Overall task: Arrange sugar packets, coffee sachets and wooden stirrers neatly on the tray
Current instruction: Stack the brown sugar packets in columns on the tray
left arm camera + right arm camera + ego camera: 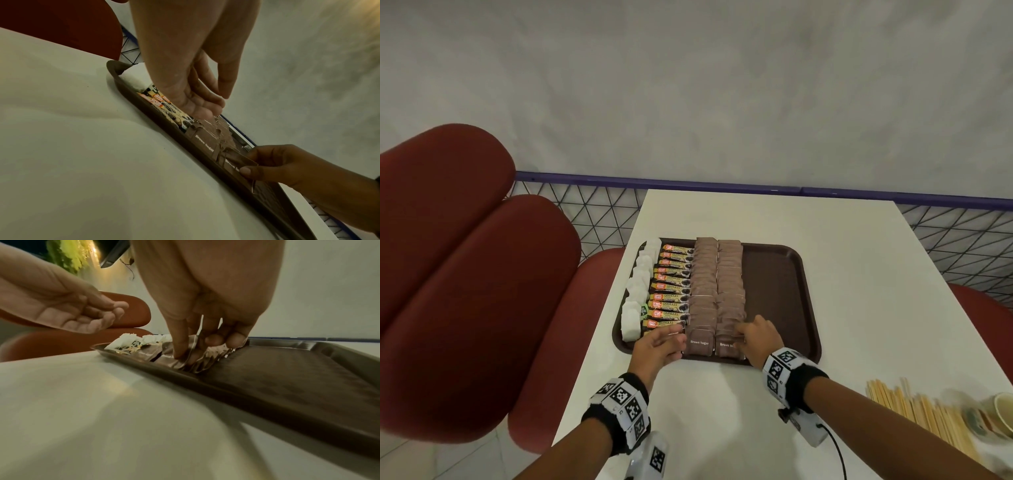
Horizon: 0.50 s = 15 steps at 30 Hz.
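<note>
Already right hand (758, 337) fingers (213, 339) pinched sugar packets (729, 344) at tray (777, 281) near edge; left hand (659, 347) hung loose, holding nothing. Risk: dragging nearby rows askew (stirrers (914, 411) lay on worktop (722, 411)).

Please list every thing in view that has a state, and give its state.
tray: right part bare
brown sugar packets: two overlapping rows
coffee sachets: one column
wooden stirrers: on table, off tray
right hand: pinches front packet
left hand: open, holds nothing

Dark brown tray (777, 291), brown sugar packets (717, 284), white table (859, 274), chequered black-and-white wristbands (619, 407).
</note>
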Tool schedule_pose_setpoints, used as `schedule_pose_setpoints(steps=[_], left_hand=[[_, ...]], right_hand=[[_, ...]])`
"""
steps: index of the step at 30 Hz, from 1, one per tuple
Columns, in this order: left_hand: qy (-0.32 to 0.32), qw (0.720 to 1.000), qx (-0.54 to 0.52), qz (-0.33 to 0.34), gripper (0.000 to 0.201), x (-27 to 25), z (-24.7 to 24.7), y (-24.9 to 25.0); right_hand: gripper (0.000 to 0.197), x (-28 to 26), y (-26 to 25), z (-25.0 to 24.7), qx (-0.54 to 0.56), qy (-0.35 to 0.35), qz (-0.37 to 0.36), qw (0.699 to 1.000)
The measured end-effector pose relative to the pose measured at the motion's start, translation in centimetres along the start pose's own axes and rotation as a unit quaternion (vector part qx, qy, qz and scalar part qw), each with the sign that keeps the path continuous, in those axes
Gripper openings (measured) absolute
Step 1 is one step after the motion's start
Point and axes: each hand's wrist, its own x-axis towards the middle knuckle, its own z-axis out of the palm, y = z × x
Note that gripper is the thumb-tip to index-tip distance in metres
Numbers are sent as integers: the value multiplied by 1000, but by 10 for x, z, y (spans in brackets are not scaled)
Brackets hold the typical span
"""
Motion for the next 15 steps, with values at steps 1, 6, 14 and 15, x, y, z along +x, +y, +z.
schedule_pose_setpoints(steps=[1, 6, 14, 15], left_hand=[[-1, 1000, 3, 0, 21, 0, 0, -1], [-20, 999, 41, -1, 18, -2, 6, -5], [-112, 990, 72, -56, 18, -1, 32, -9], [-127, 987, 73, -62, 19, -1, 38, -11]], right_hand=[[28, -1, -2, 0, -23, 10, -21, 999], [37, -7, -9, 1, -86, 67, -40, 993], [42, -21, 12, 2, 31, 136, 4, 990], [42, -27, 17, 1, 46, 153, 16, 987]])
